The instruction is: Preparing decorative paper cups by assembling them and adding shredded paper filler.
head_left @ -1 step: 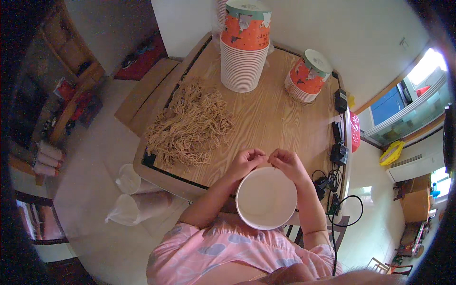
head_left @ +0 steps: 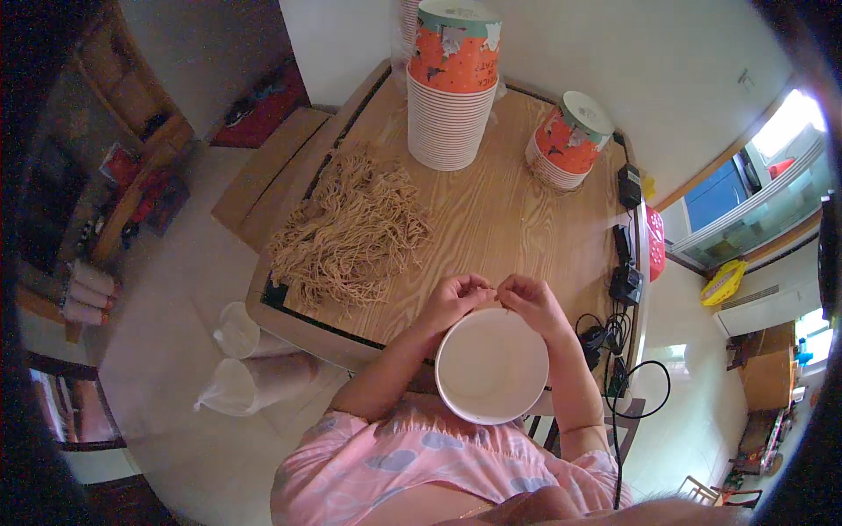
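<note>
Home room: wooden table (head_left: pixel 517 228), tiled floor (head_left: pixel 175 377)

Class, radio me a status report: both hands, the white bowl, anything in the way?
Left hand and right hand meet at white bowl's far rim, fingertips pinched together. Bowl looks empty. Noodle pile lies apart, to the left. Nothing between.

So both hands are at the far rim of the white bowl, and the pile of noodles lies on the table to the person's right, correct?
Not quite. The head view shows the noodles lying to the person's left. Both the left hand and right hand are at the far rim of the white bowl.

left hand (head_left: pixel 454 298): fingers curled, pinching | right hand (head_left: pixel 531 301): same, fingertips meeting | forearms converging
</note>
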A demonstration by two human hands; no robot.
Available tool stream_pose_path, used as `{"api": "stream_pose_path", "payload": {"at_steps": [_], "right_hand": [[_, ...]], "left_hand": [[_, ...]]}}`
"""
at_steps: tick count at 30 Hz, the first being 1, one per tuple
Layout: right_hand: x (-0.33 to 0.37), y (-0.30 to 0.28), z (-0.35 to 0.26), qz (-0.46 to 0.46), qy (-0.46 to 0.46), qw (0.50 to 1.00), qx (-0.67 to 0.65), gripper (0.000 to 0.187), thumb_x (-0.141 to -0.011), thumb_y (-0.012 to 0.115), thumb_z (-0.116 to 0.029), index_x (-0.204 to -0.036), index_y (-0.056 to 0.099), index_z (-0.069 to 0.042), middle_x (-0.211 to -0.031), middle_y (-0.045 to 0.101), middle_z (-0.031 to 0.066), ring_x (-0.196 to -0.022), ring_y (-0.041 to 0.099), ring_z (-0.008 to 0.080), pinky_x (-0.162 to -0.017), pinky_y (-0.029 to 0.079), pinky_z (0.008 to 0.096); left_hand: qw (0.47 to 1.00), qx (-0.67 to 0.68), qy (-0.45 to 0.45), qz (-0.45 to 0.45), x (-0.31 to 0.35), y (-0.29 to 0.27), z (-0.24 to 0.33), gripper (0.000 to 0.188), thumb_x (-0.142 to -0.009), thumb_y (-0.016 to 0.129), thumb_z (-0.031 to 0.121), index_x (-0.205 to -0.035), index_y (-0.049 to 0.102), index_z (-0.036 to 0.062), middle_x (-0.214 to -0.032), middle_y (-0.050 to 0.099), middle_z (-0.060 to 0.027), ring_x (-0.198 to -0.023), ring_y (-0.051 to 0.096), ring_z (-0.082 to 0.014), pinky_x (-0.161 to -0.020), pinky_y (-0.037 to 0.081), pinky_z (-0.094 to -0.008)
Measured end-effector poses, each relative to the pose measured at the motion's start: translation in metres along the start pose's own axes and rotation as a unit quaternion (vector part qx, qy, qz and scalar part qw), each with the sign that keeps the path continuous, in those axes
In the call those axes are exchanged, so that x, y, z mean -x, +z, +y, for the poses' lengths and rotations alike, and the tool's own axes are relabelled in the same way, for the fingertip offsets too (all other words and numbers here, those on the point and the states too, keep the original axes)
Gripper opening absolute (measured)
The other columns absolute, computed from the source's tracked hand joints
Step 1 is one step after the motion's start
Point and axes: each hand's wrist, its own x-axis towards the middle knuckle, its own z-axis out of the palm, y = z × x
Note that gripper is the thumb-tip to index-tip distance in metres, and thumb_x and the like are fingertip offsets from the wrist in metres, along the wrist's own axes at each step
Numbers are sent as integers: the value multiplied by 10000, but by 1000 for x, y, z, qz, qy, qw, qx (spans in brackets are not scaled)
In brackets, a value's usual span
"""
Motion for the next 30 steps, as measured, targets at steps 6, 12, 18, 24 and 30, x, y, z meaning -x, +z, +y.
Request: {"api": "stream_pose_path", "payload": {"at_steps": [6, 12, 18, 24, 30], "right_hand": [[-1, 1, 0, 2, -10, 1000, 11, 140, -855, 580, -151, -818, 606, -19, -703, 566, -14, -676, 494, 69, -615, 409, 226], [0, 1, 0, 1, -6, 1000, 23, 145, -855, 587, -162, -832, 610, -21, -708, 567, -13, -678, 496, 71, -618, 410, 228], [0, 1, 1, 0, 2, 999, 36, 132, -853, 583, -148, -827, 607, -21, -721, 566, -12, -688, 498, 70, -624, 413, 233], [2, 0, 2, -18, -9, 1000, 7, 108, -852, 575, -129, -830, 593, -24, -748, 572, -23, -715, 505, 73, -648, 417, 237], [3, 0, -1, 13, 9, 999, -42, 104, -848, 562, -99, -797, 587, -12, -700, 536, -28, -658, 478, 42, -584, 381, 193]], "left_hand": [[984, -173, 43, -20, -8, -13, 1, 112, -791, 660, 113, -867, 649, 31, -685, 588, 48, -622, 507, -17, -565, 426, -188], [985, -169, 20, -32, -7, -13, 4, 109, -795, 654, 115, -870, 642, 38, -686, 587, 48, -622, 510, -16, -561, 430, -190], [983, -174, 27, -47, -5, -11, 9, 113, -795, 652, 114, -853, 624, 22, -690, 586, 39, -614, 507, -17, -553, 431, -194], [982, -179, 25, -53, -3, -14, 9, 125, -797, 655, 122, -855, 619, 16, -705, 587, 34, -626, 511, -16, -562, 434, -191], [992, -112, 16, -49, -3, -19, 6, 153, -801, 652, 119, -916, 635, 19, -721, 588, 43, -656, 524, -21, -593, 448, -193]]}}
